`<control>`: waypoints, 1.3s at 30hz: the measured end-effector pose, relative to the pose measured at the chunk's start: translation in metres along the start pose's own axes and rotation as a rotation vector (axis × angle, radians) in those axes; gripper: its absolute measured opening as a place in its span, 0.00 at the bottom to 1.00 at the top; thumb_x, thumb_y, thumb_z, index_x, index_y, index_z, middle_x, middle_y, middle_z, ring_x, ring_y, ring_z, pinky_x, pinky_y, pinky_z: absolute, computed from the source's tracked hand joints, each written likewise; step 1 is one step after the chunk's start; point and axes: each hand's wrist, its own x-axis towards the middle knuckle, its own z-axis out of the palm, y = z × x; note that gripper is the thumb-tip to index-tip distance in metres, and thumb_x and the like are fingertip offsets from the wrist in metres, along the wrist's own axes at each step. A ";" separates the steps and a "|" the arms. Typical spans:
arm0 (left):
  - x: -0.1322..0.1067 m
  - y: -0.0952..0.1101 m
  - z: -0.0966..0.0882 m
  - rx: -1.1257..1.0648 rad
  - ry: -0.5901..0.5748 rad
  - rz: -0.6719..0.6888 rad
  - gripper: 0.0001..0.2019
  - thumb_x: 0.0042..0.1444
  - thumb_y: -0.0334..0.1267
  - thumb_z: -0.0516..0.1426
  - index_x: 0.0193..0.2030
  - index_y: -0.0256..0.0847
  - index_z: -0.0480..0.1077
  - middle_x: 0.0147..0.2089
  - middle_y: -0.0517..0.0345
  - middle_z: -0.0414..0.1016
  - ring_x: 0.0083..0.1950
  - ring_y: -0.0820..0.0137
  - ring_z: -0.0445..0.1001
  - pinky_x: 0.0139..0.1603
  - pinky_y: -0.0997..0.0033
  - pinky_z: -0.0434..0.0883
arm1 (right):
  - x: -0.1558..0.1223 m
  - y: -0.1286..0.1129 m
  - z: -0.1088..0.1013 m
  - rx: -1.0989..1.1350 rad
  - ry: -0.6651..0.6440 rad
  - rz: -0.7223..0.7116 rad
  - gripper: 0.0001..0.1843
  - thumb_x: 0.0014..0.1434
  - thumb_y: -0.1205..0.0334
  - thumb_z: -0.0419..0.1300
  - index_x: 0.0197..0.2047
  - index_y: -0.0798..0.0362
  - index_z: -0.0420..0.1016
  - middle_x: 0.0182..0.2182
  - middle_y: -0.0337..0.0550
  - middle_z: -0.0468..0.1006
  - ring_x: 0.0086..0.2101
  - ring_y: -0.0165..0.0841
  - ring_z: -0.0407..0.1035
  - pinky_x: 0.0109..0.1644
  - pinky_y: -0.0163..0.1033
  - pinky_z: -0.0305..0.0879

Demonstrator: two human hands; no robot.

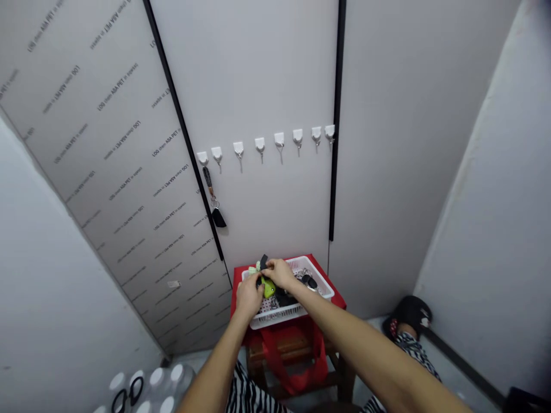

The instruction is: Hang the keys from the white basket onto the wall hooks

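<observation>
Both my hands are over a white plastic basket of keys and key fobs that sits on a red-covered stool. My left hand is closed on a lime-green key fob at the basket's left side. My right hand pinches a small black strap or tag just above that fob. More dark fobs lie in the basket to the right. On the wall above runs a row of white hooks; a key set with a black fob hangs from the leftmost hook.
Grey wall panels with black seams enclose the corner. Several white bottle caps and black scissors lie at the lower left. A dark slipper rests on the floor at right. My striped trousers show below.
</observation>
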 end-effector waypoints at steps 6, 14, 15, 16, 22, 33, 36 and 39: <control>-0.001 -0.001 -0.001 -0.053 -0.005 0.027 0.17 0.43 0.32 0.48 0.43 0.42 0.60 0.45 0.57 0.64 0.46 0.70 0.60 0.45 0.72 0.55 | 0.001 -0.007 -0.002 -0.007 0.083 -0.008 0.11 0.37 0.57 0.54 0.18 0.57 0.66 0.16 0.38 0.68 0.20 0.26 0.59 0.23 0.30 0.49; -0.001 -0.006 0.003 -0.255 0.212 0.021 0.19 0.44 0.34 0.47 0.46 0.33 0.57 0.48 0.49 0.58 0.50 0.69 0.55 0.50 0.70 0.52 | 0.003 -0.027 -0.017 0.172 0.043 -0.139 0.11 0.43 0.59 0.47 0.17 0.56 0.62 0.15 0.35 0.62 0.19 0.24 0.56 0.23 0.29 0.51; 0.001 -0.005 0.001 -0.291 0.219 0.018 0.19 0.45 0.35 0.47 0.46 0.33 0.57 0.48 0.48 0.58 0.50 0.69 0.55 0.50 0.69 0.52 | 0.004 -0.031 -0.019 0.202 0.024 -0.157 0.11 0.43 0.59 0.47 0.18 0.57 0.63 0.15 0.35 0.63 0.19 0.24 0.56 0.23 0.29 0.52; 0.004 -0.004 -0.003 -0.332 0.216 0.013 0.19 0.45 0.35 0.47 0.45 0.32 0.57 0.48 0.48 0.59 0.50 0.68 0.55 0.50 0.69 0.52 | 0.005 -0.035 -0.021 0.230 0.006 -0.176 0.11 0.43 0.60 0.46 0.19 0.57 0.63 0.16 0.35 0.63 0.20 0.24 0.57 0.24 0.29 0.53; 0.031 0.018 -0.034 -0.731 0.096 0.116 0.13 0.44 0.35 0.48 0.38 0.34 0.64 0.37 0.52 0.68 0.40 0.70 0.64 0.42 0.71 0.60 | 0.016 -0.077 -0.035 0.329 0.024 -0.251 0.11 0.42 0.58 0.47 0.21 0.57 0.64 0.16 0.35 0.64 0.20 0.23 0.57 0.24 0.28 0.55; 0.057 0.048 -0.082 -1.078 0.251 -0.056 0.08 0.42 0.39 0.50 0.25 0.34 0.61 0.17 0.65 0.59 0.16 0.81 0.58 0.16 0.81 0.58 | 0.042 -0.152 -0.063 0.344 0.192 -0.222 0.08 0.34 0.68 0.53 0.14 0.55 0.54 0.08 0.29 0.57 0.12 0.21 0.54 0.17 0.27 0.50; 0.057 0.047 -0.101 -1.148 0.214 -0.029 0.10 0.43 0.40 0.49 0.30 0.34 0.60 0.22 0.62 0.61 0.16 0.81 0.60 0.17 0.79 0.61 | 0.048 -0.170 -0.067 0.415 0.115 -0.231 0.10 0.36 0.66 0.55 0.15 0.54 0.53 0.08 0.29 0.58 0.12 0.22 0.56 0.14 0.27 0.51; 0.056 0.045 -0.116 -1.206 0.167 0.005 0.12 0.42 0.40 0.50 0.32 0.34 0.60 0.23 0.61 0.62 0.15 0.80 0.61 0.15 0.79 0.60 | 0.057 -0.185 -0.070 0.496 0.093 -0.241 0.11 0.38 0.64 0.55 0.17 0.55 0.53 0.09 0.29 0.59 0.13 0.22 0.57 0.14 0.26 0.54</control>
